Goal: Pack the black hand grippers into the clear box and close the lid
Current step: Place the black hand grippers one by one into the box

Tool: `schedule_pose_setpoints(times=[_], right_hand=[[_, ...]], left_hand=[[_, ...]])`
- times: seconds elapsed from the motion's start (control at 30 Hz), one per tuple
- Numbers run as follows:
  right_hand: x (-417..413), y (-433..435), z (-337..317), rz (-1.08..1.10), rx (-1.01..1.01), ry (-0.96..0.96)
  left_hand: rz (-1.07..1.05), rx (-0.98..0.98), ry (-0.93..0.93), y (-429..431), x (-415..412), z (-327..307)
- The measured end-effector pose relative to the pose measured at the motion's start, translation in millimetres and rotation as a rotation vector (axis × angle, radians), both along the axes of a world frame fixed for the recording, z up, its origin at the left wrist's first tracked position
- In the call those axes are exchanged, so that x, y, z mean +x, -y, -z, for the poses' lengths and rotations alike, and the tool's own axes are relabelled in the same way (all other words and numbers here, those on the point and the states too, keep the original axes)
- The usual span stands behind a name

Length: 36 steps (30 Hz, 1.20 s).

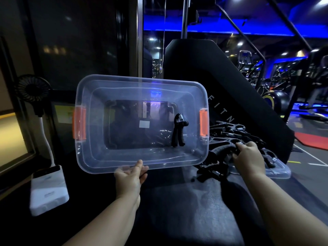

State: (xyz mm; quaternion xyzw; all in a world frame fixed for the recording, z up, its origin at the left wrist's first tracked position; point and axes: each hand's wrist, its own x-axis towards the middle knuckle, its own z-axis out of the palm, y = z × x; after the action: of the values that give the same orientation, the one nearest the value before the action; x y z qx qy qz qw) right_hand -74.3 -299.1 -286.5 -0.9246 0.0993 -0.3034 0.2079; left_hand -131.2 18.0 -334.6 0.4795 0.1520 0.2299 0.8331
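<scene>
The clear box (88,157) with orange side latches stands open in the middle, tilted toward me. One black hand gripper (178,133) lies inside it at the right. My left hand (131,176) grips the box's near rim. To the right, a pile of black hand grippers (230,134) lies on the clear lid (278,172). My right hand (248,157) reaches into that pile and curls its fingers around a black hand gripper (221,150).
A white power bank (48,189) and a small black fan (32,90) stand at the left. A big black padded gym machine (204,68) rises behind the box. Gym equipment fills the blue-lit room at the right.
</scene>
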Motion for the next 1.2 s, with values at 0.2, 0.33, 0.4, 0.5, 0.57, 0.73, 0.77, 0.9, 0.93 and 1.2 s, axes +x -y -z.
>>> schedule_pose_setpoints(times=[0.2, 0.33, 0.4, 0.5, 0.57, 0.73, 0.77, 0.9, 0.93, 1.2], right_hand=[[-10, 8, -3, -0.012, -0.084, 0.057], [-18, 15, -7, 0.002, -0.024, 0.188], [-23, 18, -9, 0.011, 0.018, 0.249], [-32, 21, -10, 0.024, 0.095, 0.334], [-39, 19, -10, 0.008, 0.143, 0.372], [-57, -10, -17, -0.093, 0.174, 0.443], [-59, -19, -19, -0.124, 0.178, 0.468], [-64, -55, -26, -0.234, 0.208, 0.509], [-63, -64, -26, -0.26, 0.208, 0.504], [-28, -123, -14, -0.353, 0.26, 0.252]], left_hand=[[-0.002, -0.008, -0.004, -1, 1, 0], [-0.002, -0.004, -0.007, -1, 1, 0], [0.0, -0.001, -0.011, -1, 1, 1], [0.0, -0.001, -0.015, -1, 2, 1], [-0.002, -0.004, -0.012, -1, 1, 1], [0.009, -0.006, 0.011, -1, -1, 1], [0.007, -0.009, 0.009, -1, -2, 0], [0.004, -0.019, 0.0, -1, -3, -1], [0.006, -0.021, 0.002, -1, -3, -1], [0.004, -0.062, -0.007, -1, -1, -2]])
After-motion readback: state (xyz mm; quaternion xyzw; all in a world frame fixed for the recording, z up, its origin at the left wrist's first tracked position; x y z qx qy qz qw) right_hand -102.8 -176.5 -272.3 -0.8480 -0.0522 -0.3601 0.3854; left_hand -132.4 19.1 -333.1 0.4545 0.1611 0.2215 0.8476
